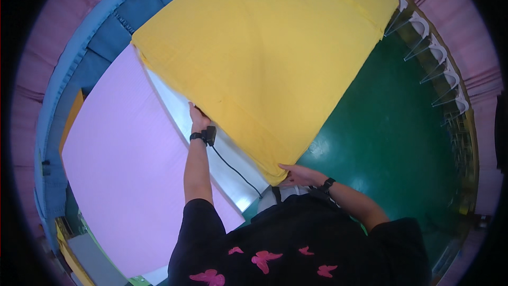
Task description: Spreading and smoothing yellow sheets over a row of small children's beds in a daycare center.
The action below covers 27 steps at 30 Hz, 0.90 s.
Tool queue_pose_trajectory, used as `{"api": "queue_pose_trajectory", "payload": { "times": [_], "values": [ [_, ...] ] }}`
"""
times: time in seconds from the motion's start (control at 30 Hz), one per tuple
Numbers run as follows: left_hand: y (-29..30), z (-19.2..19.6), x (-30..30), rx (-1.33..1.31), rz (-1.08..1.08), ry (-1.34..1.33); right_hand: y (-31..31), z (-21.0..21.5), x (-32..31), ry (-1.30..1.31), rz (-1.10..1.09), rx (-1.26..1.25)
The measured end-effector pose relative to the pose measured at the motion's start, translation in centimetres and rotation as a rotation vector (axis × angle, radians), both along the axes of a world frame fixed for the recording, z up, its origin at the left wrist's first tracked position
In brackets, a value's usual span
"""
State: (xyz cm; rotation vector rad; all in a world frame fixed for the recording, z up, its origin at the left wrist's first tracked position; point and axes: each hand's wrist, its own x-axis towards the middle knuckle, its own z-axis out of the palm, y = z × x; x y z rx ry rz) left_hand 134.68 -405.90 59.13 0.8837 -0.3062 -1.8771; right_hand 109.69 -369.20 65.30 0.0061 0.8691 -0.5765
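Note:
A large yellow cloth lies spread over a wide flat surface in front of me. Along its left edge shows a glossy white strip of the surface beneath. My left hand is at this left edge, closed on the cloth, with its fingers partly hidden by it. At the near corner my right hand grips the cloth, thumb on top and the other fingers mostly out of sight. The cloth is slightly bunched beside the right hand.
A broad lilac panel lies to the left. A black cable runs from the device at my left wrist across the white strip. Green floor stretches right, with white chairs in a row. Blue padded panels line the far left.

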Motion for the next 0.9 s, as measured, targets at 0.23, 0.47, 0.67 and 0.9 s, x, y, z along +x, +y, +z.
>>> {"api": "queue_pose_trajectory", "payload": {
  "times": [0.23,0.47,0.67,0.9],
  "values": [
    [0.4,-3.2,-0.2,0.029,0.043,0.051,0.9,0.3,0.5,0.006,-0.211,-0.129],
    [1.6,0.6,-1.9,0.023,0.059,0.304,1.2,2.2,-0.9,-0.365,-0.268,-0.047],
    [-0.3,-3.4,0.7,0.015,0.083,-0.224,0.5,3.2,-0.5,-0.14,-0.215,-0.088],
    [-0.2,-2.1,0.4,-0.206,0.051,-1.313,1.0,4.4,-1.1,-0.019,-0.302,-0.132]
  ]
}}
